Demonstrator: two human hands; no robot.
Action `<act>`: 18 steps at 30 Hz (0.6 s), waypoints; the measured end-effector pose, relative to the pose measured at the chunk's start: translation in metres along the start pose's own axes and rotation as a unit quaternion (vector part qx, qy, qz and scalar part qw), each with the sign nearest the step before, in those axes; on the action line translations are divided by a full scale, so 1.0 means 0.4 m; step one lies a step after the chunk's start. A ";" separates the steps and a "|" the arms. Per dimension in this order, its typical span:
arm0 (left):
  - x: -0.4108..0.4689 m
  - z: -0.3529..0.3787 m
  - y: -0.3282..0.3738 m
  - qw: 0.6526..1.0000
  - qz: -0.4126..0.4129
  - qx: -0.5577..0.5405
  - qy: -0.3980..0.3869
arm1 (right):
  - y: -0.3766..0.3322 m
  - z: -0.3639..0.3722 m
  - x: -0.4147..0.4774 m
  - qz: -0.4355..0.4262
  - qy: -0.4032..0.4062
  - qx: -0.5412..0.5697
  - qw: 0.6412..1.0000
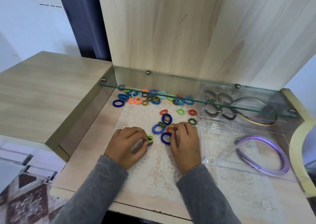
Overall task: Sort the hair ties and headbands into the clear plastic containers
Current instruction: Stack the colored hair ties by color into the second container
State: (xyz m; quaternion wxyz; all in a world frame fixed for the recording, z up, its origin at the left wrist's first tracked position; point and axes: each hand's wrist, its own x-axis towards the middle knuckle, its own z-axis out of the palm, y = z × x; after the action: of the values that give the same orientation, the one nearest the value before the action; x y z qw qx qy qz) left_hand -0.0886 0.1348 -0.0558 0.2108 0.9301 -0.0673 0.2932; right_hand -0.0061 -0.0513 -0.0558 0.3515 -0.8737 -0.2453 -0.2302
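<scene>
Ties gathered at frame centre, risk of spilling
The left hand (pixel 127 145) pinches a green-topped stack (pixel 150 140) and the right hand (pixel 184 143) pinches an olive tie (pixel 171 126); the loosely held stack could scatter before reaching the clear container (pixel 202 147), lower right.

The hair ties (pixel 154 100) look like soft, matt stretch cloth, lying on a white openwork lace mat (pixel 159 172) over pale, smooth, matt wood-grain board (pixel 82 155). At twelve o'clock runs a glossy clear glass shelf (pixel 222 106) on shiny metal studs (pixel 148 72). At three o'clock, a glossy clear plastic container (pixel 213 160) holds purple headbands (pixel 283 155) with a satin, metallic sheen. The sleeves (pixel 95 189) are matt grey knit.
</scene>
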 end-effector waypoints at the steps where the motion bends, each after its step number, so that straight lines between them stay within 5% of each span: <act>1: -0.001 0.001 -0.001 1.000 0.000 0.000 -0.004 | -0.003 -0.001 -0.001 -0.014 -0.009 0.012 1.000; 8: 0.000 0.001 -0.001 0.999 -0.011 -0.003 -0.030 | -0.040 -0.001 -0.013 -0.086 -0.069 0.078 0.991; 18: 0.004 -0.005 -0.002 0.995 -0.100 -0.003 0.000 | -0.076 0.003 -0.014 -0.168 -0.114 0.031 0.979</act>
State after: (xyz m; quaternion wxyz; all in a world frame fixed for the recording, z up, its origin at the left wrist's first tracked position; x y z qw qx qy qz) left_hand -0.0881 0.1365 -0.0537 0.2418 0.9314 0.0254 0.2708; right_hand -0.0282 -0.0328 -0.0446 0.3046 -0.8289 -0.4346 -0.1769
